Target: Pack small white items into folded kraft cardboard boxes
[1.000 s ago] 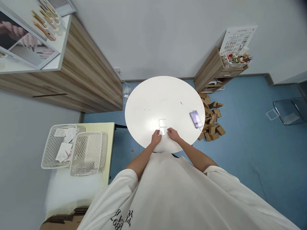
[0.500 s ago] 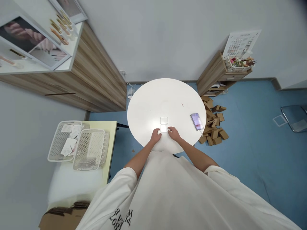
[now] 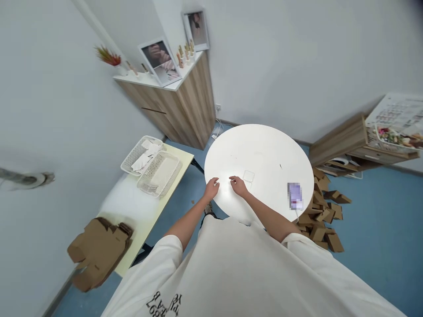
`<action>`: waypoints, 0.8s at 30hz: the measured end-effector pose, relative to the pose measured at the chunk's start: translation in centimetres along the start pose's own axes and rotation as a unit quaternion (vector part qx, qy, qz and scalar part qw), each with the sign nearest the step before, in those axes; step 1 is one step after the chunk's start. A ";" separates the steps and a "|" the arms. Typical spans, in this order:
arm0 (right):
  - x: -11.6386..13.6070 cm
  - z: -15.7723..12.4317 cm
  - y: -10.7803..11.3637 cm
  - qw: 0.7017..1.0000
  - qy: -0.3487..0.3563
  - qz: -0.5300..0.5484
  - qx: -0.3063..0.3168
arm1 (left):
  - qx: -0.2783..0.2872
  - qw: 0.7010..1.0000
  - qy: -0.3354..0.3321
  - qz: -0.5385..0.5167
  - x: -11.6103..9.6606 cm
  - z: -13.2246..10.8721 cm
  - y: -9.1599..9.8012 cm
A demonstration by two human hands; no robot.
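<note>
Held L hand (image 3: pixel 211 189) and R hand (image 3: pixel 238 186) apart over white tbl. (image 3: pixel 257 145), w/ fingers slightly parted & nothing visible between, and had clear case (image 3: pixel 249 177) flat just beside R hand, prob. for steady support.

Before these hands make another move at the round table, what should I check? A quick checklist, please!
1. Left hand free: ok, nothing visible in it.
2. Right hand free: ok, nothing visible in it.
3. Clear case on the white round table: ok, close by the right hand.
4. Right hand off the case: cannot tell, too small to see.
5. Phone lying on the table: ok, near its edge.
6. White cable away from both hands: ok.
</note>
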State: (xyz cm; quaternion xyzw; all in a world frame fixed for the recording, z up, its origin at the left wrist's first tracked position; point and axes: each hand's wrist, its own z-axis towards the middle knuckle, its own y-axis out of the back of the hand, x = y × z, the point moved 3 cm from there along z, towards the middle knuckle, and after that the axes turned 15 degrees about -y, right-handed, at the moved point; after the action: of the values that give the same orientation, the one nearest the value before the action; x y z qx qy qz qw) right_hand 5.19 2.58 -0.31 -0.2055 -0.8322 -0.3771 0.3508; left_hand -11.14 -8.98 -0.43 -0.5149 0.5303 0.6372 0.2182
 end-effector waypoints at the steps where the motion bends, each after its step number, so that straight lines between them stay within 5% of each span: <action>1: 1.2 0.2 -0.8 1.000 0.011 -0.003 0.009 | -0.018 1.000 0.001 -0.006 0.2 0.0 1.0; 9: 10.4 2.3 -10.1 0.993 0.093 -0.030 0.058 | -0.097 0.994 -0.025 -0.035 2.6 -0.2 10.5; 17: 19.6 4.0 -21.0 0.986 0.121 -0.060 0.093 | -0.171 0.983 -0.052 -0.031 7.6 0.5 24.8; 24: 26.6 4.7 -27.0 0.982 0.115 -0.080 0.126 | -0.239 0.969 -0.048 0.033 13.3 2.4 35.9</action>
State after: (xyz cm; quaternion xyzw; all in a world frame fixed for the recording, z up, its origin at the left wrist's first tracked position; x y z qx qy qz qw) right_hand -30.98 -8.77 4.08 -0.0475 -0.8408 -0.3172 0.4362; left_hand -46.75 -22.65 3.77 -0.5031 0.3681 0.7764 0.0923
